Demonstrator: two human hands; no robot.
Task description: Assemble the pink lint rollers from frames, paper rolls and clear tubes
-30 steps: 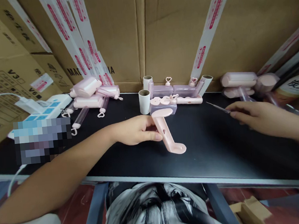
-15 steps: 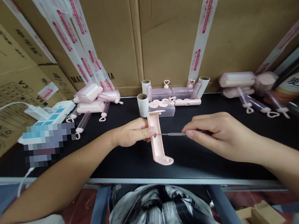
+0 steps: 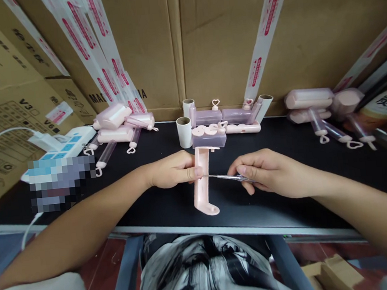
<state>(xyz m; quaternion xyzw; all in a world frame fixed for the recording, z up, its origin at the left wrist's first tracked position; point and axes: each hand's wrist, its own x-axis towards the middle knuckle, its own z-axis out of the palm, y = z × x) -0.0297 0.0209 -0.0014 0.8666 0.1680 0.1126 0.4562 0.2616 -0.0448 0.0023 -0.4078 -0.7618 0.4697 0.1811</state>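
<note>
My left hand [image 3: 172, 171] grips a pale pink plastic bracket [image 3: 203, 194] near its middle, thumb on the inner face. The bracket is a long trough with a short lip at each end, held roughly upright over the black tabletop. My right hand [image 3: 267, 172] holds a slim metal screwdriver [image 3: 229, 176] between thumb and fingers. Its thin shaft points left, and the tip reaches the bracket beside my left thumb. What the tip touches is too small to make out.
Behind the bracket stand white tubes [image 3: 184, 134] and pink boxes [image 3: 210, 139] with heart-ended parts. More pink pieces are piled left [image 3: 112, 118] and right [image 3: 308, 99]. A power strip [image 3: 66, 146] with white cables lies at left. Cardboard boxes [image 3: 217, 38] form the back.
The bracket has tilted slightly, its lower end shifting left. My right hand has moved a little left and changed its hold, so more of the screwdriver's metal handle shows.
</note>
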